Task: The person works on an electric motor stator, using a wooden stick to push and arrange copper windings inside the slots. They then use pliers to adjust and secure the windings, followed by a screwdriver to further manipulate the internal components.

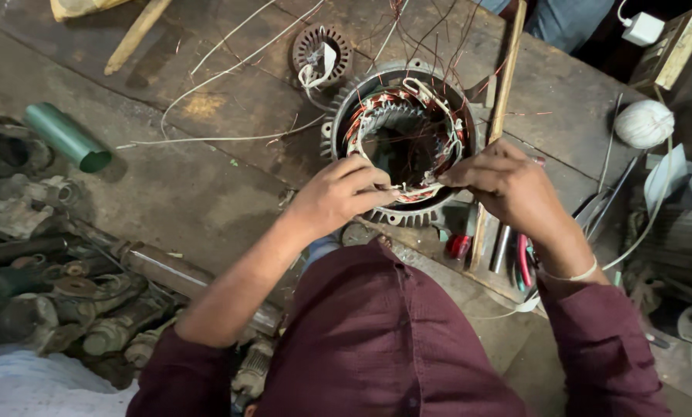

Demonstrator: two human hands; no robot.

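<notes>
The motor stator [402, 143] stands on the worn surface [207, 193] directly ahead of me, bore facing up, ribbed metal housing around a ring of copper windings [377, 116].

Both my hands are at its near rim. My left hand [338, 193] is closed with thumb and fingers pinched together on the white lacing [407, 188] at the winding edge. My right hand [508, 185] meets it from the other side, fingertips drawn together on the same stretch of winding. The two hands are almost touching.

Handling, as I judge it:
- Housing: cast metal, heavy and rigid. Grip it by the outer ribs or rim, never by the coils.
- Windings: thin enamelled wire, easily kinked or scraped. Handle by the bundled coil heads only.
- Loose wire ends [438, 38] stand up from the far side; they are springy and snag readily.

Containers: the stator bore holds nothing I can make out; it is dark inside. A green tube [66, 137] lies open-ended to the left, contents not visible. A smaller round core [322, 51] lies beyond the stator, with a white strip tucked in its centre.
</notes>
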